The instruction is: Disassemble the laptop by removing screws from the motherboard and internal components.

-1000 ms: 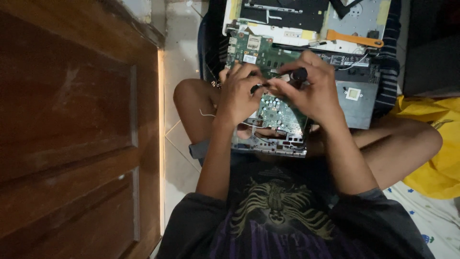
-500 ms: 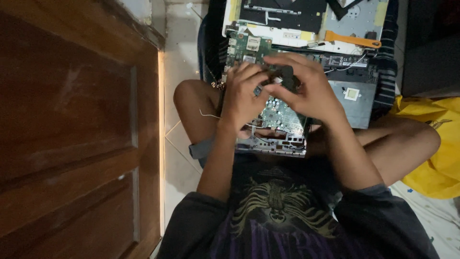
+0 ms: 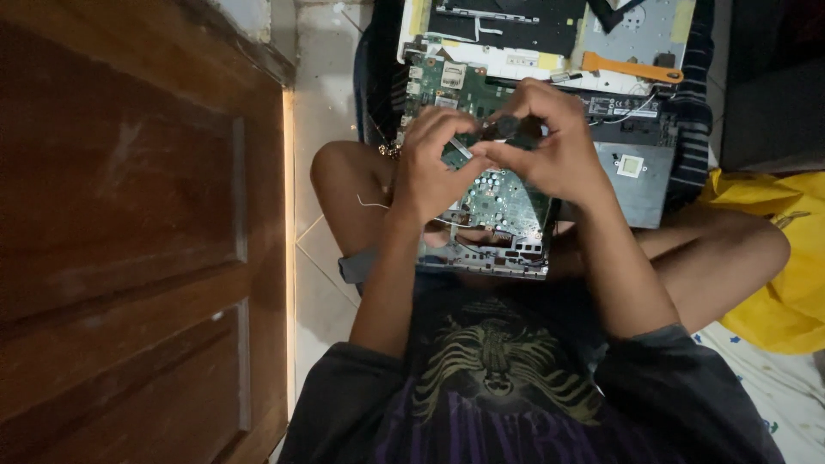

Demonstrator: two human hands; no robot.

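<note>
Over the green circuit board on the person's lap, the small dark part has shifted left into both hands since a second ago, right hand pinching it closed-fingered, left hand now gripping a thin metal tool against it, opened laptop chassis beyond.

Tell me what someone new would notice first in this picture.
First, the two hands, left hand and right hand, pinching a small black part above a green circuit board resting on the person's lap. Behind it lies an opened laptop chassis. A brown wooden door fills the left side.
</note>
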